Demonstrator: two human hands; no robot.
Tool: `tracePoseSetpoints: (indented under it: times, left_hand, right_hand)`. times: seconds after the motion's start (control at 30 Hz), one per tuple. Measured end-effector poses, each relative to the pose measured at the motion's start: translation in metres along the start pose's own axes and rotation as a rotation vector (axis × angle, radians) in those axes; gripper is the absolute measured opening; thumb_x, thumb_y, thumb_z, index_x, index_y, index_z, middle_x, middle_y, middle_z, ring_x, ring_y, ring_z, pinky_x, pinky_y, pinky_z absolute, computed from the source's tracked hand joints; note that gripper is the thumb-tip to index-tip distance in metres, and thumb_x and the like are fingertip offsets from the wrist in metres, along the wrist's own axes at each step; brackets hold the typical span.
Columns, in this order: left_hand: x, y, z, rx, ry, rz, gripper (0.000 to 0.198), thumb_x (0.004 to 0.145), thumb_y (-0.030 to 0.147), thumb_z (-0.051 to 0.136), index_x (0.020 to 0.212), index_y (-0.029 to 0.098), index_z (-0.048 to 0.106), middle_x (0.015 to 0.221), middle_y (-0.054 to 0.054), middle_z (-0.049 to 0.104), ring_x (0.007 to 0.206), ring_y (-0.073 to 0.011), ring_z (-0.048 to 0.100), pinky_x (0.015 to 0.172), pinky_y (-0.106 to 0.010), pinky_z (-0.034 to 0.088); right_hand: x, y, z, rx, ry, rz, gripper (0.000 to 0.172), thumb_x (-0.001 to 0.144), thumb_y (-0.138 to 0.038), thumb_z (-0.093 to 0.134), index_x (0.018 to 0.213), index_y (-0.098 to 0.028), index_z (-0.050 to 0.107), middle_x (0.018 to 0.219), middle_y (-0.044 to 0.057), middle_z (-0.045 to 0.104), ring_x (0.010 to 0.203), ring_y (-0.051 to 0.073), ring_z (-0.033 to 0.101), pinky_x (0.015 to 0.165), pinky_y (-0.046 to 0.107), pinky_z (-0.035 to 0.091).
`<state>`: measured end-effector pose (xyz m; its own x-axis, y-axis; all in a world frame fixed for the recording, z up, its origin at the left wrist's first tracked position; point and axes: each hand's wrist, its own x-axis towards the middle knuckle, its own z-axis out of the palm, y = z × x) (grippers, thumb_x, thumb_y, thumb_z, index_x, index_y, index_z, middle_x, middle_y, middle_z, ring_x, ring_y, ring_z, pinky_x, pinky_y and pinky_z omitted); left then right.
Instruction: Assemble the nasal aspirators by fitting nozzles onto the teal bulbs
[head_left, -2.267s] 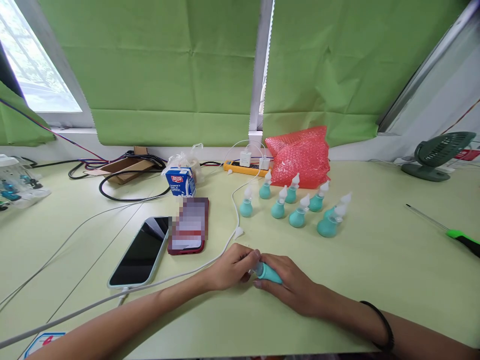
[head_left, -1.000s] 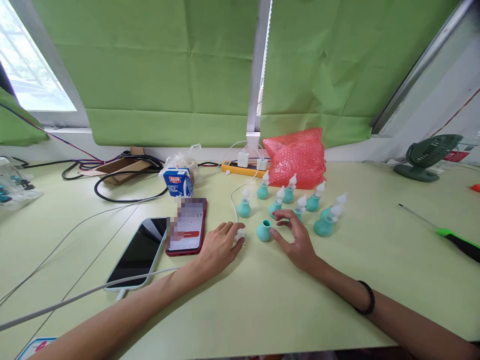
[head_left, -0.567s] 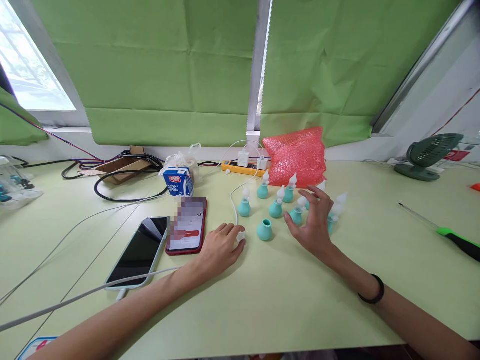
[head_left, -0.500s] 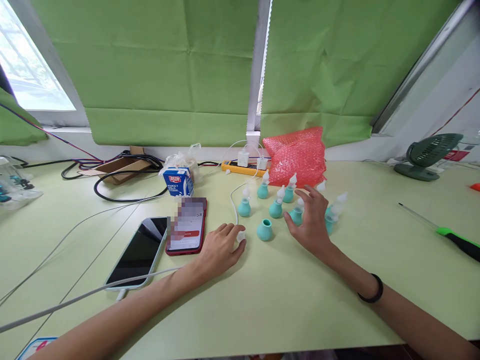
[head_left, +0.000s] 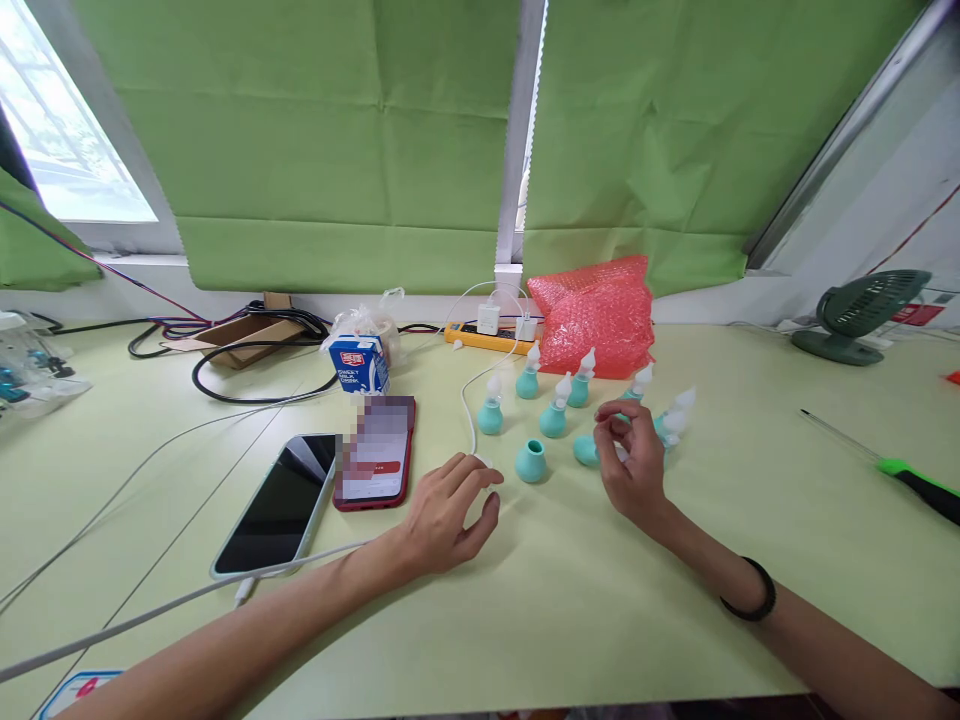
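The left fingers point(head_left: 478, 482) are spreading wider than half a second ago, thumb and index now standing well apart over the surface point(head_left: 525, 630); the pale bit that was showing at their tips is mostly hiding, so whether they are touching it is impossible to tell. The right fingers point(head_left: 628, 408), which were arching wide, are now curling inward, thumb and index tips coming close; whether they are pinching anything cannot be told. Just beside their thumb, on the left-hand side, one bulb point(head_left: 585, 450) that was standing upright half a second ago is now appearing to lie on its side, its matte teal rounded base facing the left fingers and its neck hiding behind the right ones. Between the two sets of fingers, the open bulb point(head_left: 531, 462) is staying upright, squat and smooth, its short neck showing a dark round mouth. Beyond the fingers, other bulbs point(head_left: 553, 422) are standing with clear necks and frosted, pointed tips, some partly hiding behind the right fingers. A thin white cable point(head_left: 466, 400) is curving down to the left fingers, while a glossy red-edged phone point(head_left: 375, 455) is lying left of them. Farther beyond the right fingers, a crinkled red bubble-wrap bag point(head_left: 596, 325) is leaning near a yellow-edged power strip point(head_left: 480, 338).
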<state>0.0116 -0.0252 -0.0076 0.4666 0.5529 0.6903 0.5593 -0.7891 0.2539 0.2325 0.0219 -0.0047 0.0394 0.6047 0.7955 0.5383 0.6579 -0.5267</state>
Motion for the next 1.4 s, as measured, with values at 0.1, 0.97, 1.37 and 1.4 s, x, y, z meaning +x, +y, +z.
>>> tracePoseSetpoints:
  times: [0.1, 0.97, 1.37, 1.4]
  left_hand:
    - [-0.001, 0.002, 0.001, -0.013, -0.008, 0.033, 0.013, 0.076, 0.014, 0.041, 0.086, 0.015, 0.05, 0.073, -0.007, 0.056, 0.068, -0.0149, 0.051, 0.058, -0.026, 0.042]
    - [-0.004, 0.045, 0.011, -0.475, -0.413, -0.414, 0.032, 0.055, 0.006, 0.048, 0.085, 0.016, 0.054, 0.078, -0.002, 0.055, 0.075, -0.0166, 0.047, 0.068, -0.026, 0.039]
    - [-0.001, 0.042, 0.006, -0.774, -0.291, -0.737, 0.023, 0.075, 0.035, 0.049, 0.081, 0.013, 0.05, 0.059, 0.003, 0.045, 0.054, -0.0092, 0.042, 0.051, -0.02, 0.035]
    - [-0.002, 0.042, 0.006, -0.817, -0.309, -0.737, 0.025, 0.075, 0.037, 0.048, 0.082, 0.013, 0.051, 0.059, 0.003, 0.045, 0.053, -0.0089, 0.042, 0.05, -0.02, 0.036]
  right_hand:
    - [-0.011, -0.004, -0.001, 0.179, -0.063, 0.119, 0.009, 0.073, -0.017, 0.047, 0.08, -0.021, 0.045, 0.06, -0.002, 0.047, 0.047, 0.011, 0.045, 0.043, 0.024, 0.035]
    - [-0.009, -0.031, 0.004, 1.31, -0.661, 1.601, 0.045, 0.08, -0.041, 0.026, 0.042, -0.018, 0.03, 0.027, -0.009, 0.009, 0.026, 0.005, 0.004, 0.029, 0.019, 0.013]
    - [-0.028, -0.04, 0.0, 0.439, -0.767, 0.373, 0.028, 0.065, -0.034, 0.062, 0.073, -0.019, 0.04, 0.046, -0.01, 0.027, 0.042, 0.006, 0.021, 0.041, 0.019, 0.016]
    - [-0.031, -0.042, 0.0, 0.402, -0.804, 0.348, 0.025, 0.068, -0.035, 0.058, 0.073, -0.019, 0.039, 0.047, -0.009, 0.028, 0.043, 0.006, 0.023, 0.041, 0.019, 0.018]
